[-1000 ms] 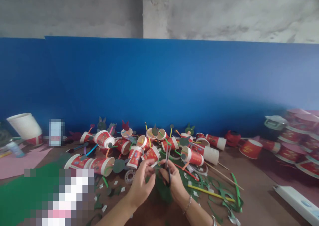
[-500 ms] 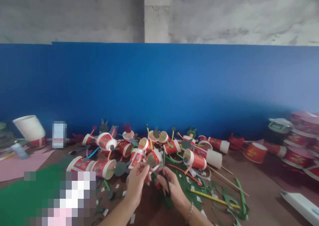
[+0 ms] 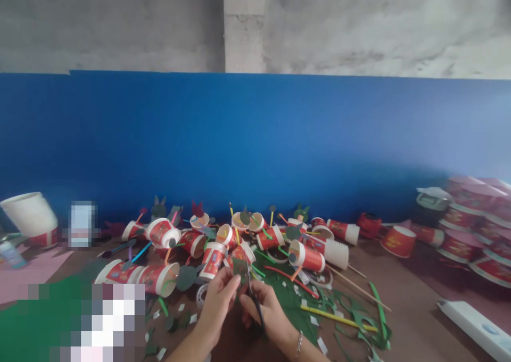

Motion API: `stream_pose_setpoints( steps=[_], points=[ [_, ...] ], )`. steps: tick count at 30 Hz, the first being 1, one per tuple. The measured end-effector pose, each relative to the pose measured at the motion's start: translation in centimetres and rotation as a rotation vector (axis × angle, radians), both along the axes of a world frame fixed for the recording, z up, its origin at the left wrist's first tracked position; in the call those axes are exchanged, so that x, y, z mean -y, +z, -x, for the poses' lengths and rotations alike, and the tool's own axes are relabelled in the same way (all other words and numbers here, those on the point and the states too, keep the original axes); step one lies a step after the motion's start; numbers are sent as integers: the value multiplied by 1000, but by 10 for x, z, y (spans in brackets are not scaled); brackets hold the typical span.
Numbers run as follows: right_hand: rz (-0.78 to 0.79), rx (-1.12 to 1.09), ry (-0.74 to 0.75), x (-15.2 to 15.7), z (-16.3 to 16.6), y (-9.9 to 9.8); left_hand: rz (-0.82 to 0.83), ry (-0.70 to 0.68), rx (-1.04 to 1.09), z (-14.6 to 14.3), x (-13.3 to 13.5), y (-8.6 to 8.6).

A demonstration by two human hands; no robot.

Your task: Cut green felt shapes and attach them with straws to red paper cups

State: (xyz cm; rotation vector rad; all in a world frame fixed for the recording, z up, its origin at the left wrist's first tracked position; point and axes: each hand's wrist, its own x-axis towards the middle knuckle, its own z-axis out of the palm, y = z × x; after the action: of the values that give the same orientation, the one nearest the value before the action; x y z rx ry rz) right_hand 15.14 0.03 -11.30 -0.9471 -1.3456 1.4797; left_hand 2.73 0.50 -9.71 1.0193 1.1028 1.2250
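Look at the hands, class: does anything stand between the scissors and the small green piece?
Nothing visible does. The scissors in the right hand are right beside the green piece in the left hand. The red cups lie beyond, not between. Whether blade and piece touch is unclear.

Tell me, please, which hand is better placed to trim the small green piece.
Probably the right: the right hand holds the scissors, which stand close beside the green piece, while the left hand pinches that piece.
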Motion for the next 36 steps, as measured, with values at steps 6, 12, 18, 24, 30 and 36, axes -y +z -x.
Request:
stream_pose_setpoints(
  steps=[6,12,18,24,30,36],
  points=[
    [-5,-45,12,-3,3,-7,-2,85,-20,-1,-4,-4],
    [-10,-68,67,0,1,-4,-40,59,-39,2,-4,-7],
    [-48,-66,105,1,-1,-3,-101,49,-57,2,-3,-7],
    [-53,-38,96,1,-1,-4,-94,47,-21,-3,1,0],
    [-46,-23,93,1,0,-3,-68,67,18,-5,3,3],
    [-26,-5,75,1,1,-3,-92,65,29,-4,1,0]
  ],
)
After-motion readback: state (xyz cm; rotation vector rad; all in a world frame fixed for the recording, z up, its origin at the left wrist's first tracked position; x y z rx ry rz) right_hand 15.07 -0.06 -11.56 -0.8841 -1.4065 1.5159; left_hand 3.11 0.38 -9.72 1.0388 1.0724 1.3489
